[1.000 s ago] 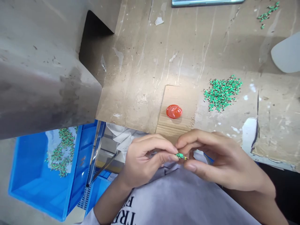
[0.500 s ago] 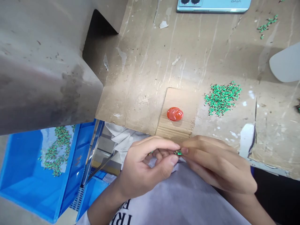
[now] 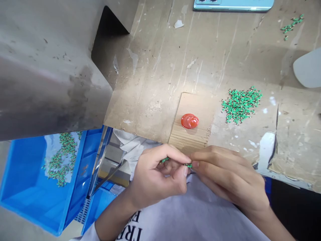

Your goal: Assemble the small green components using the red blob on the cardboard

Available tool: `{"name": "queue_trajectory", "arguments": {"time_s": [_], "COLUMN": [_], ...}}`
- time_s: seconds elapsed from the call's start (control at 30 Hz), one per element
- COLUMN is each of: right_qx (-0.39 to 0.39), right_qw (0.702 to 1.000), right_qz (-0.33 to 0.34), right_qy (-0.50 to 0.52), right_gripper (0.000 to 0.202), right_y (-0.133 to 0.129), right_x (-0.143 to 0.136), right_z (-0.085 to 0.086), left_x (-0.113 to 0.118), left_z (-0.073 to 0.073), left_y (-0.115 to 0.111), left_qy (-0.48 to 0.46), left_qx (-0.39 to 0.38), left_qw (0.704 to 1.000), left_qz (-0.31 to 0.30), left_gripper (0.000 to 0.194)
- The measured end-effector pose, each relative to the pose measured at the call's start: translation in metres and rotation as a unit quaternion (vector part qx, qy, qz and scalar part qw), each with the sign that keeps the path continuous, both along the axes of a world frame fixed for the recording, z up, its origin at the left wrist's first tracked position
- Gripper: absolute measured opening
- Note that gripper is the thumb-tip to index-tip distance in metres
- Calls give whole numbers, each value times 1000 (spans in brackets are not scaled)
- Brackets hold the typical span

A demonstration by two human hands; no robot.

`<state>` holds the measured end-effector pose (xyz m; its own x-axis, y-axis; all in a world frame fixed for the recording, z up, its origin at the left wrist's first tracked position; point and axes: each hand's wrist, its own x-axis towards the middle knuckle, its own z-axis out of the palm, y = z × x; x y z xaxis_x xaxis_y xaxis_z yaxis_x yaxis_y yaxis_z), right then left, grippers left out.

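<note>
My left hand (image 3: 160, 170) is closed in a pinch, with thumb and forefinger at a small green part (image 3: 188, 165) that has a dark metal end. More green bits (image 3: 165, 160) show inside its curled fingers. My right hand (image 3: 230, 174) meets it, fingertips pressed together on the same green part. What the right fingers hide behind it I cannot make out. Just beyond the hands, a red shallow dish (image 3: 190, 121) of glossy stuff sits on a cardboard piece (image 3: 194, 100). To its right lies a heap of small green parts (image 3: 240, 105).
A light blue phone (image 3: 233, 5) lies at the far edge. A few green parts (image 3: 292, 25) and a white rounded object (image 3: 308, 68) are at right. A metal housing (image 3: 50, 73) stands at left, above a blue bin (image 3: 27, 187) holding more green parts.
The view has shifted slightly, so the table things sit a little further right. My hands stay together at the small green part, with the fingers moved slightly.
</note>
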<state>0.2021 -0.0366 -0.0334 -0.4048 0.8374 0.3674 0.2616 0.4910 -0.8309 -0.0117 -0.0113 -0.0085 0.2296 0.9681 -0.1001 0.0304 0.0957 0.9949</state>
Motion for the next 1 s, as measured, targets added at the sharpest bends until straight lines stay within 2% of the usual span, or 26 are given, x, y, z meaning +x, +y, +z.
{"name": "queue_trajectory", "arguments": {"time_s": [0.2,0.43,0.57,0.73,0.83,1.0], "right_qx": [-28,-30,-38,-34,-70,-20], "right_qw": [999,999,999,999,997,1000], "right_qz": [5,-14,-21,14,-10,-21], "right_qy": [19,1,0,25,2,-11], "right_gripper": [32,39,46,41,36,34], "right_y": [0,-2,-5,1,1,3], "right_x": [0,-5,-2,3,1,-5], "right_z": [0,8,4,3,10,12], "left_x": [0,2,1,-1,1,5], "left_z": [-7,-7,-5,0,3,4], "left_y": [-1,0,-1,-3,-3,3], "left_qy": [-57,-89,-85,-60,-46,-42], "left_qx": [-75,-101,-122,-112,-106,-101], "left_qw": [995,991,989,992,993,994], "left_qz": [-15,-4,8,-5,7,17], "left_gripper": [17,22,17,15,14,14]}}
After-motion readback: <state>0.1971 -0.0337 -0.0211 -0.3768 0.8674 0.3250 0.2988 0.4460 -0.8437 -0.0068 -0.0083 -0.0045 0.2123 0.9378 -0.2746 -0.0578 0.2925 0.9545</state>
